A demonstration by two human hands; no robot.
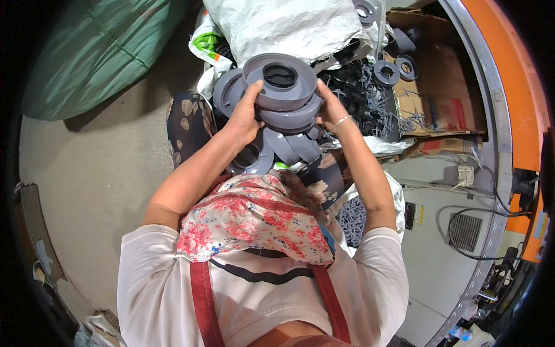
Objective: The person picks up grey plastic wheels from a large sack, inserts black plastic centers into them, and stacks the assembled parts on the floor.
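Note:
Both my hands grip a stack of round grey plastic parts from its two sides. The top grey part [257,89] is a wide shallow ring with a dark hole in its middle, and another rounded grey part [289,120] sits right under it. My left hand [247,115] is closed on the left side, thumb on the rim. My right hand [331,107] holds the right side, with a thin bracelet [342,120] at the wrist. Beneath and beside the stack, more grey parts [263,157] lie in a pile over my lap.
A white woven sack [289,26] lies just beyond. To its right, a cardboard box [439,87] stands by loose grey rings [407,67] and thin grey scraps [376,92]. A green sack [98,52] is at far left. An orange machine [514,75] edges the right side.

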